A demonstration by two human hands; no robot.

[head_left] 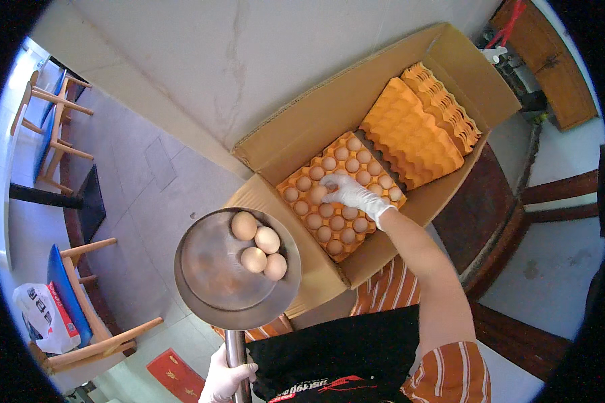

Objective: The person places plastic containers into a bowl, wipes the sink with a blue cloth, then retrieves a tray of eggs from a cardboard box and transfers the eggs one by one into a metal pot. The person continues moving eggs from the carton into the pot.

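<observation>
My left hand (226, 377), in a white glove, is wrapped round the handle of a metal frying pan (212, 269). Several brown eggs (267, 240) lie together in the right part of the pan. In a cardboard box (309, 269) to the right sits an orange egg tray (302, 235) with rows of eggs. My right hand (346, 193), also in a white glove, reaches over this tray. Its fingertips are closed on an egg (318, 195) near the tray's left side; whether the egg is lifted from its cup I cannot tell.
Stacked orange trays (413, 134) stand in the far end of the box. A pale wall (202, 60) rises behind it. Wooden chairs (87, 302), one with a white bag (44, 316), are at the left. Dark wooden furniture (491, 208) stands at the right.
</observation>
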